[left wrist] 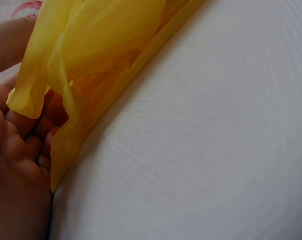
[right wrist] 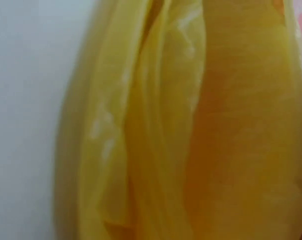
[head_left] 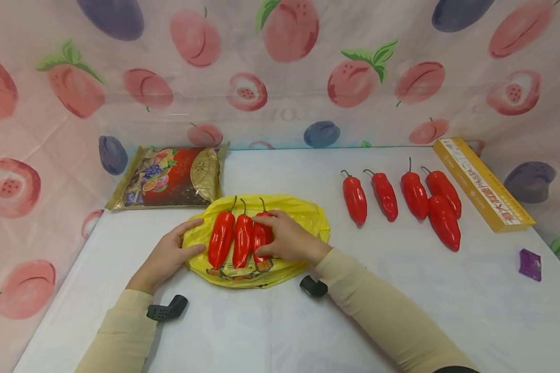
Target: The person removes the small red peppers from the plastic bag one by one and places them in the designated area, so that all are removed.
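A yellow plastic bag (head_left: 303, 210) lies spread on the white table, with three shiny red peppers side by side on it: the left pepper (head_left: 221, 238), the middle pepper (head_left: 242, 241) and the right pepper (head_left: 262, 235). My right hand (head_left: 289, 238) holds the right pepper between thumb and fingers, partly covering it. At the bag's left edge, my left hand (head_left: 168, 256) touches the plastic, thumb and index finger spread apart. The left wrist view shows the yellow bag edge (left wrist: 106, 40) covering part of that hand's fingers. Only folded yellow plastic (right wrist: 160, 125) fills most of the right wrist view; the fingers are hidden there.
Several more red peppers (head_left: 354, 199) lie on the right side of the table. Beyond them is a long yellow pasta box (head_left: 483, 184), with a small purple packet (head_left: 530, 264) nearer me. A brown and gold bag (head_left: 175, 176) lies at the back left.
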Demonstrator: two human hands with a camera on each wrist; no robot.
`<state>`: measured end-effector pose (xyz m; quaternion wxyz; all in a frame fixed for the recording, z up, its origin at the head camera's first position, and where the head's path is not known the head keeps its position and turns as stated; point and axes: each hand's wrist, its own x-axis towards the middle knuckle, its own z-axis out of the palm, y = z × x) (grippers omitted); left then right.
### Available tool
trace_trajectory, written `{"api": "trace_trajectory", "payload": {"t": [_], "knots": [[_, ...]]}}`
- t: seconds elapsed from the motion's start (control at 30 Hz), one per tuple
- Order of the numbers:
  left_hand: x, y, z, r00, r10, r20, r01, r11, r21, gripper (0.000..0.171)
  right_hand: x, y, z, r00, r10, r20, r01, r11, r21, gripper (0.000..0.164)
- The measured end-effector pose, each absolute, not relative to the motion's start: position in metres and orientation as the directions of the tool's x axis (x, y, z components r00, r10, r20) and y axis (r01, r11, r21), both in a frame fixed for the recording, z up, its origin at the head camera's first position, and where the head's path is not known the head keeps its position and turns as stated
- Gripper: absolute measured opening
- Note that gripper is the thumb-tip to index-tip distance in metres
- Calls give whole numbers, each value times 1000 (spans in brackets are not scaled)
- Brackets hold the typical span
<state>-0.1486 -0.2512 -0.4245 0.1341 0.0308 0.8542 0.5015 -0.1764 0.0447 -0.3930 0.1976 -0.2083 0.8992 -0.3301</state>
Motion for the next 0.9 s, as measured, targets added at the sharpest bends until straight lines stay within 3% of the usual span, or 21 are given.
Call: {"api": "trace_trajectory", "payload": {"t": [0.33,0.9], "knots": [[-149,-251,-424,-962,189,-195,-77,498,864,70,-178,46,-393,-837,-476,-272,-185,713,-677,72],[-149,-251,-425,-963,192,-190,-73,494,867,70,-178,50,-392,-850,-477,-222,-195,677,-710,65]]}}
